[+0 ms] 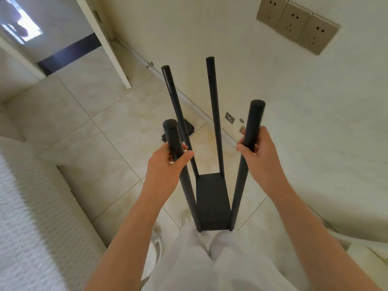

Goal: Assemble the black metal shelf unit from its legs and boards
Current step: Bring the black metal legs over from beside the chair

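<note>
The black shelf frame stands upright on the tiled floor in front of me, several round black legs rising from one black board [212, 200] at the bottom. My left hand [168, 162] grips the near left leg [174, 141] just below its capped top. My right hand [258, 148] grips the near right leg [252, 127] in the same way. The two far legs [212, 97] stand free and splay slightly outward. Another black board [188, 128] lies flat on the floor behind the frame, mostly hidden by the legs.
A cream wall with three wall sockets [296, 24] runs along the right. Small bags of hardware [230, 117] lie on the floor by the skirting. A white door frame [109, 45] stands at the back left. A white textured surface [31, 206] fills the left edge.
</note>
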A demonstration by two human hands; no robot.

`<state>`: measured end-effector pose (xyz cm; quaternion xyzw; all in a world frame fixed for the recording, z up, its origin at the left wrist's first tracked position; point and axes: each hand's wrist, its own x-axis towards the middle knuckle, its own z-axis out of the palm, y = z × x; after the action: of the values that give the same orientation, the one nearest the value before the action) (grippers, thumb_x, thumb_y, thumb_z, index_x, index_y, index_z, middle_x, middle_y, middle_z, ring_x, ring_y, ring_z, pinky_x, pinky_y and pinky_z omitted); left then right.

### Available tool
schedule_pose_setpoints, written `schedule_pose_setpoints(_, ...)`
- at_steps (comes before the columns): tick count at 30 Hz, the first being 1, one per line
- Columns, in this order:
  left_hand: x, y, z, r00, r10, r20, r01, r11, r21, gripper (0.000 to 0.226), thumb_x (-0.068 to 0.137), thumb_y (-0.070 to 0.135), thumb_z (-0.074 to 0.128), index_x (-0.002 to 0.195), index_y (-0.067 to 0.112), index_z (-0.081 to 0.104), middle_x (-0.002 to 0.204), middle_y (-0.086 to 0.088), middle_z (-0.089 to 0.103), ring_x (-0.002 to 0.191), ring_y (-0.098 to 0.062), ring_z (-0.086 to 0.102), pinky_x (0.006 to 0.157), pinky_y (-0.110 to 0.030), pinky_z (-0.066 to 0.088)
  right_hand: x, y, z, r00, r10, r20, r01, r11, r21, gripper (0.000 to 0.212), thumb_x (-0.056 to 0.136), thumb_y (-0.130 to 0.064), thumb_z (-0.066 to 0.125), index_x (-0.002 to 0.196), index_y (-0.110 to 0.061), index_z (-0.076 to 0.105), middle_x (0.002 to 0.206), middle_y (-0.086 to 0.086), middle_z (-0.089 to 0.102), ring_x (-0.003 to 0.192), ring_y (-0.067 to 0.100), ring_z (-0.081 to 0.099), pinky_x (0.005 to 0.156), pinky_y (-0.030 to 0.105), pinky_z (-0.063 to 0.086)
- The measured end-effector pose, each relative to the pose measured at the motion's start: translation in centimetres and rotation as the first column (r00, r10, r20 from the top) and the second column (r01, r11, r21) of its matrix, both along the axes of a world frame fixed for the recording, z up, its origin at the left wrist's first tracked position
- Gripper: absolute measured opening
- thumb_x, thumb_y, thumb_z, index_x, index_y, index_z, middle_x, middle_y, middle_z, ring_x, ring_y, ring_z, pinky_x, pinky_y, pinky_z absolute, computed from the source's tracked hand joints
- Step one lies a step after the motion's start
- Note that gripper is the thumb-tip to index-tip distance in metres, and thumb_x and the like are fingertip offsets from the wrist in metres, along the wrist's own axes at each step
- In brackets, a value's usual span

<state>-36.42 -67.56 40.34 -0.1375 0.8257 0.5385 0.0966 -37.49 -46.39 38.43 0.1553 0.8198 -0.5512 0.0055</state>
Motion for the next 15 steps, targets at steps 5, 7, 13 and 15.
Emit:
schedule_pose_setpoints(5,-6.9,-1.6,-1.4,0.999,-0.007,0.036,0.006,1.0,0.018,0.01,0.092,0.029,0.07,0.089,0.033,0.062,0.087,0.006,0.065,0.08,-0.009,0.062,0.067,-0.019,0.044,-5.4,-2.3,-0.3,0.999,-0.047,0.023,0.046,0.998,0.036,0.026,0.095,-0.016,0.063,0.118,-0.016,0.05,0.094,-0.011,0.059,0.08,-0.001,0.063,0.06,0.004,0.046)
schedule_pose_setpoints(7,-9.7,-2.0,-2.3,0.998,-0.021,0.054,0.021,1.0,-0.011,0.01,0.092,0.028,0.07,0.089,0.032,0.061,0.09,0.01,0.063,0.083,-0.004,0.059,0.067,-0.016,0.041,-7.7,-2.5,-0.6,0.997,-0.052,0.05,0.049,0.998,0.046,0.026,0.095,-0.017,0.063,0.118,-0.014,0.052,0.096,-0.009,0.061,0.084,0.002,0.062,0.066,0.006,0.044)
schedule_pose_setpoints(13,-17.2,-2.5,-4.5,0.993,-0.074,0.091,0.083,0.991,-0.102,0.017,0.091,0.025,0.072,0.082,0.03,0.058,0.087,0.012,0.058,0.077,-0.002,0.055,0.062,-0.01,0.033,-14.2,-2.4,-2.6,0.99,-0.023,0.139,0.01,0.995,0.095,0.02,0.094,-0.02,0.064,0.111,-0.015,0.054,0.091,-0.009,0.059,0.078,0.0,0.058,0.064,0.002,0.039)
schedule_pose_setpoints(15,-20.0,-2.6,-5.2,0.987,-0.1,0.125,0.115,0.986,-0.123,0.01,0.091,0.024,0.072,0.092,0.023,0.062,0.085,0.011,0.059,0.077,-0.002,0.055,0.063,-0.014,0.037,-16.5,-2.2,-3.3,0.986,-0.019,0.168,0.005,0.996,0.087,0.02,0.094,-0.02,0.064,0.111,-0.018,0.053,0.091,-0.011,0.058,0.079,0.0,0.057,0.066,0.004,0.038)
